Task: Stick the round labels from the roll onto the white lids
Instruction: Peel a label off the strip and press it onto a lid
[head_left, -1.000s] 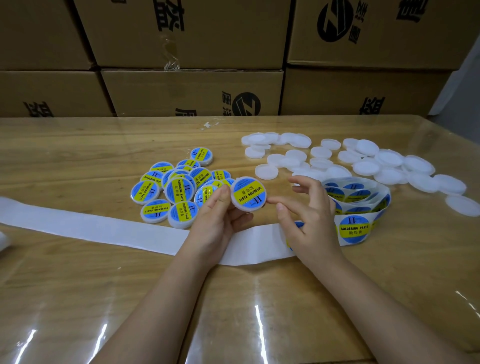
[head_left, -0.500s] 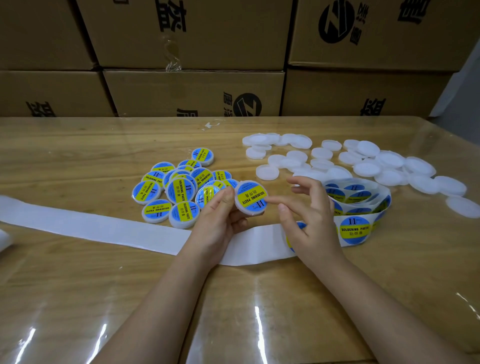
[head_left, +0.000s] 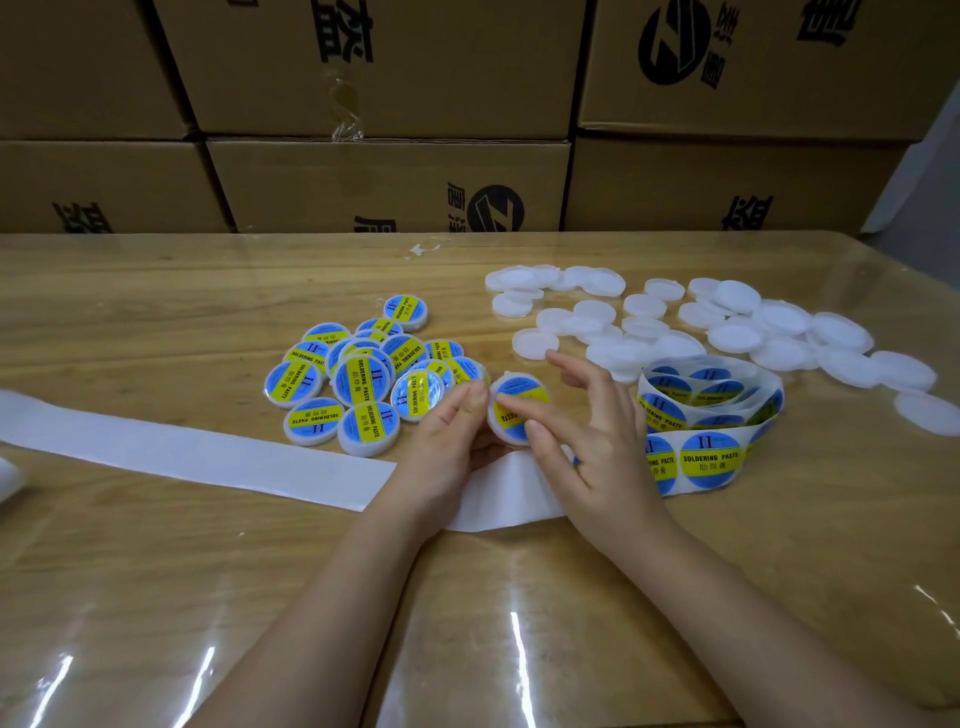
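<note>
My left hand (head_left: 447, 441) holds a white lid (head_left: 519, 410) with a blue and yellow round label on it, just above the table's middle. The index finger and thumb of my right hand (head_left: 587, 441) lie across the label's face. The label roll (head_left: 711, 421) stands loosely coiled right of my right hand, its labels blue and yellow. Its bare white backing strip (head_left: 182, 457) trails left under both hands. A heap of labelled lids (head_left: 363, 379) lies left of the held lid. Several plain white lids (head_left: 727, 332) are spread at the back right.
Stacked cardboard boxes (head_left: 389, 182) form a wall along the table's far edge. The wooden table (head_left: 156, 597) has a glossy clear cover. A small scrap of film (head_left: 423, 249) lies near the back edge.
My right hand's fingers have moved left from the lid's edge onto the label's face. The lid has tipped flatter and lower in my left hand.
</note>
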